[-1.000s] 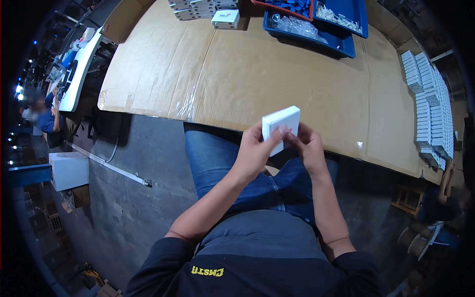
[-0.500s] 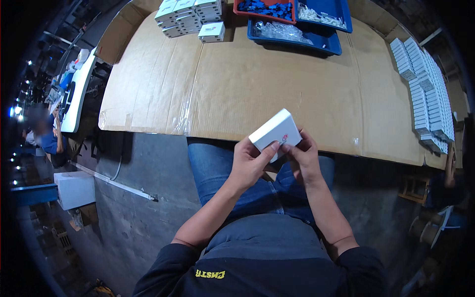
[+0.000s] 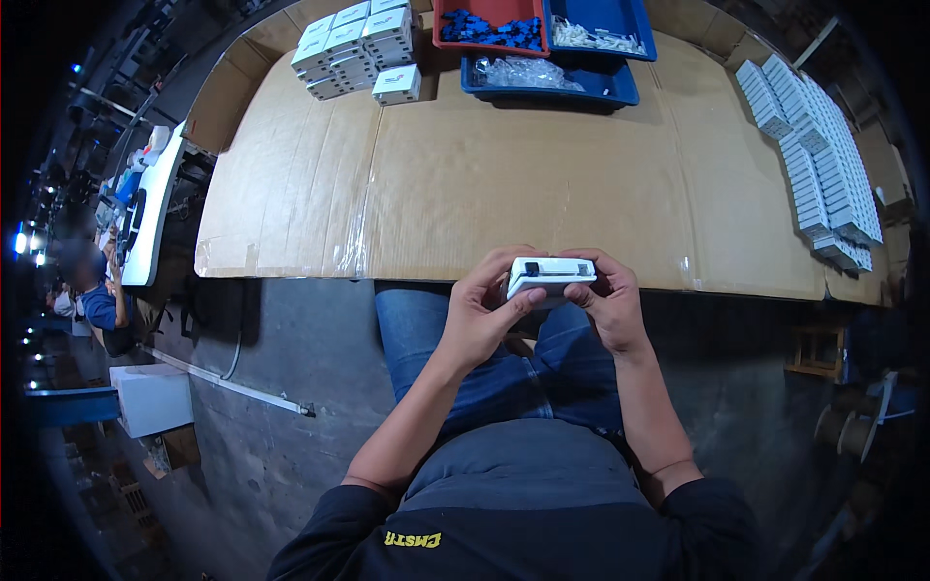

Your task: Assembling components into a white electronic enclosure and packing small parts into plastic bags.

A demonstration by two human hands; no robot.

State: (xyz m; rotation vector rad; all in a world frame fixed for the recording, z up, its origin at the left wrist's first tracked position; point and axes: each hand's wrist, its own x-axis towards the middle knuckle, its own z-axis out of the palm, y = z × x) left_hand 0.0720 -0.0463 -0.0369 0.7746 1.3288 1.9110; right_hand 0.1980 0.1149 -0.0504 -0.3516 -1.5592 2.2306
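I hold a small white box (image 3: 551, 278) in both hands, just over the near edge of the cardboard-covered table (image 3: 542, 174). Its narrow side faces me, with small dark marks at each end. My left hand (image 3: 481, 310) grips its left end, thumb on the lower front. My right hand (image 3: 608, 302) grips the right end. Both forearms rise from the lower edge over my lap in blue jeans.
A stack of white boxes (image 3: 351, 44) sits far left on the table. A red bin (image 3: 489, 26) and blue bins (image 3: 581, 53) stand at the back. Rows of white boxes (image 3: 819, 160) line the right side. A seated person (image 3: 97, 290) is far left.
The box has turned from showing its broad white face tilted up to lying level with its narrow side toward me. My hands have moved slightly lower in view.
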